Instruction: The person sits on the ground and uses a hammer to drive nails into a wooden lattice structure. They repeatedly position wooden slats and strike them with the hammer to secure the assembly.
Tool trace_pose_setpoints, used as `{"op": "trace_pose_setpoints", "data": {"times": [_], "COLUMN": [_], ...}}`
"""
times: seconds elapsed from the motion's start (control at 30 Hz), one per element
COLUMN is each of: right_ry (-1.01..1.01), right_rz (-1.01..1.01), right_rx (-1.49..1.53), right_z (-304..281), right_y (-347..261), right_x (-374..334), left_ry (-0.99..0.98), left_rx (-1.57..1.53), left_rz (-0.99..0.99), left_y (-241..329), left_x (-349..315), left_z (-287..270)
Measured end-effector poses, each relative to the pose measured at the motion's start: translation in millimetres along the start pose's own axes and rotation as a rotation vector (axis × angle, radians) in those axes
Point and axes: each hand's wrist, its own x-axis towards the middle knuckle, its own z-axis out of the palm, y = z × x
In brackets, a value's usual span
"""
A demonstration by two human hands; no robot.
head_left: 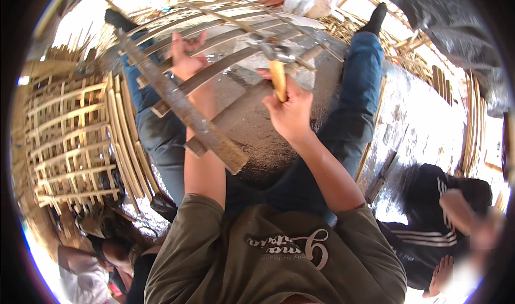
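My right hand (292, 106) is closed round the yellowish wooden handle of a hammer (278, 79). The hammer's grey metal head is up at the far end, over a thin crosspiece of a wooden slat frame (225, 64). This frame lies tilted between my legs, with several curved slats running across and a thick bar (185, 108) along its near left side. My left arm passes under the frame. In a gap between its slats my left hand (188, 62) shows, fingers spread and pointing away from me. Whether its palm touches a slat I cannot tell.
A finished-looking slat lattice (70, 138) stands at the left, beside a row of long strips (126, 138). Other people sit close by at lower left and lower right (424, 213). Cut strips (413, 46) lie at the far right, and dark plastic sheeting (456, 30) hangs there.
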Motion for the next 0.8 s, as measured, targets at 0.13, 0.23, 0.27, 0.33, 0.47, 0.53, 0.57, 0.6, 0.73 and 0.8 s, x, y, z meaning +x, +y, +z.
{"op": "trace_pose_setpoints", "data": {"times": [0.13, 0.23, 0.27, 0.33, 0.47, 0.53, 0.57, 0.6, 0.73, 0.8], "right_ry": [-0.112, -0.11, -0.113, -0.124, -0.043, 0.034, 0.06, 0.082, 0.131, 0.094], "right_rz": [0.058, 0.009, 0.031, 0.073, 0.039, 0.064, 0.073, 0.093, 0.194, 0.264], "right_rx": [-0.002, -0.037, -0.037, -0.038, -0.106, -0.054, -0.037, -0.024, -0.031, -0.097], "right_z": [-6, -14, -19, -32, -62, -74, -79, -82, -94, -103], "right_y": [-2, -3, -7, -16, -12, -14, -11, -8, 4, 6], "right_x": [2, 4, 5, 5, -1, -2, -3, -3, -6, -9], "left_ry": [-0.195, -0.242, -0.261, -0.242, -0.141, -0.201, -0.233, -0.237, -0.372, -0.379], "left_rx": [-0.06, -0.053, -0.057, -0.039, -0.11, -0.143, -0.158, -0.134, -0.124, -0.111], "left_rz": [-0.071, -0.046, -0.027, 0.018, 0.053, 0.019, 0.005, 0.015, 0.022, 0.03], "left_y": [6, 4, 4, 5, 6, 8, 9, 8, 11, 11], "left_x": [9, 13, 14, 10, 17, 28, 33, 34, 33, 25], "left_z": [4, 2, 0, 3, 16, 11, 9, 5, -5, -1]}}
